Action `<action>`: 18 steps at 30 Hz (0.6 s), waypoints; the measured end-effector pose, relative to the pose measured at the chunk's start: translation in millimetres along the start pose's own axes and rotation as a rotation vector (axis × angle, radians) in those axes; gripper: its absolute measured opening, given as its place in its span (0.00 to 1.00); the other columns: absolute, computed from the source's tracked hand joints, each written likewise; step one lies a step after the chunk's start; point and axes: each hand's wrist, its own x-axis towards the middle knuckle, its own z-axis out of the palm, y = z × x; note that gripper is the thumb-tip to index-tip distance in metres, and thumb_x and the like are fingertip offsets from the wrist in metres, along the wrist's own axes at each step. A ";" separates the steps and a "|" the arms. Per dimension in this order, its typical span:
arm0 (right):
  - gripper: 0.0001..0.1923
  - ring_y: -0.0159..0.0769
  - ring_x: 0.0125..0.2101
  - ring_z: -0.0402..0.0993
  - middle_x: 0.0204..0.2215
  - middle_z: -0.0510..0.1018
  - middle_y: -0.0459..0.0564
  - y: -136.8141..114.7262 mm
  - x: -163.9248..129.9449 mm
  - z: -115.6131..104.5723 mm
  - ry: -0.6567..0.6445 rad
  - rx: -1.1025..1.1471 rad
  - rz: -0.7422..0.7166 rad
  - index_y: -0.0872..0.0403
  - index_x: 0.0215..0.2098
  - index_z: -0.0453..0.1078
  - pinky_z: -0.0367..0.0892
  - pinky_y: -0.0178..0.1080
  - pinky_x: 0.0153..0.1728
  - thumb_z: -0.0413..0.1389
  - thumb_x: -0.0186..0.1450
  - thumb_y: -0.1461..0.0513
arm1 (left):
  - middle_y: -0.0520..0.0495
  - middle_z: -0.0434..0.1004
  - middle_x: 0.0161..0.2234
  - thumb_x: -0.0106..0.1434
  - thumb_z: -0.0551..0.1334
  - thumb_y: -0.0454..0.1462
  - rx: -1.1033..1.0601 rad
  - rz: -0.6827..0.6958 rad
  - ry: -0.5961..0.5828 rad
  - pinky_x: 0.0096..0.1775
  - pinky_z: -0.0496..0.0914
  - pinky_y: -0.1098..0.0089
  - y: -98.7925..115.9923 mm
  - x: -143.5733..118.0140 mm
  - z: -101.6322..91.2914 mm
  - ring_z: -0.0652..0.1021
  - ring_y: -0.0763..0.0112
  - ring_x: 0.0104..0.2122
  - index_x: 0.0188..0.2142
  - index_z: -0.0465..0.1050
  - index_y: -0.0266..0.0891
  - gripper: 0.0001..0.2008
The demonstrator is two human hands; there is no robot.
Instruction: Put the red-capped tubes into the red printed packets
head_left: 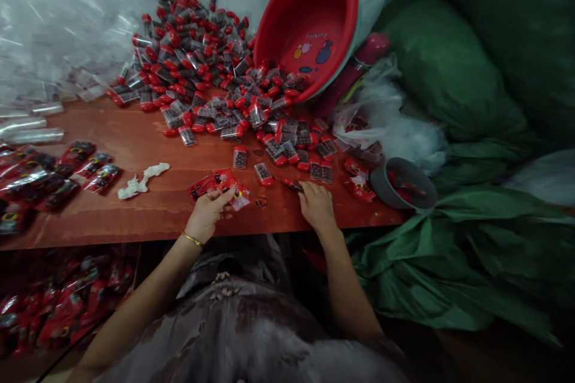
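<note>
Left hand (207,213) has its fingers pinched on a thin red printed plastic packet (231,187) at the near edge of the brown wooden table (148,143), light, floppy and likely slick, best gripped by its edge, while right hand (317,206), fingers curled together, touches a small red-capped clear plastic case (294,185).

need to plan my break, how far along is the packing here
Done: filled red packets lie stacked at the table's left. In hand: the left hand holds a red packet; the right hand reaches a loose box. Left: a big pile of red-capped boxes by the tipped red basin.
</note>
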 end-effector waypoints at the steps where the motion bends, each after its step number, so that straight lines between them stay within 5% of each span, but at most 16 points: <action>1: 0.17 0.47 0.43 0.70 0.45 0.75 0.61 -2.1 -2.5 -0.6 0.014 0.073 -0.021 0.58 0.47 0.68 0.63 0.49 0.44 0.46 0.63 0.62 | 0.51 0.75 0.20 0.29 0.75 0.47 -0.007 -0.004 -0.003 0.19 0.66 0.78 0.5 -0.4 0.3 0.73 0.78 0.16 0.24 0.72 0.34 0.25; 8: 0.12 0.30 0.20 0.64 0.20 0.69 0.43 -57.6 -49.7 -22.9 -0.184 0.837 -0.051 0.54 0.32 0.68 0.61 0.32 0.23 0.47 0.64 0.57 | 0.50 0.76 0.21 0.30 0.75 0.48 0.008 -0.022 -0.044 0.19 0.66 0.77 4.1 -2.7 6.3 0.73 0.77 0.17 0.23 0.74 0.34 0.25; 18: 0.09 0.32 0.24 0.68 0.21 0.72 0.44 -91.9 -53.2 -25.5 -0.221 0.824 -0.025 0.53 0.29 0.71 0.61 0.33 0.27 0.50 0.60 0.59 | 0.48 0.76 0.20 0.37 0.74 0.46 0.155 0.039 -0.077 0.20 0.65 0.76 3.3 -4.5 4.3 0.73 0.75 0.19 0.24 0.77 0.33 0.20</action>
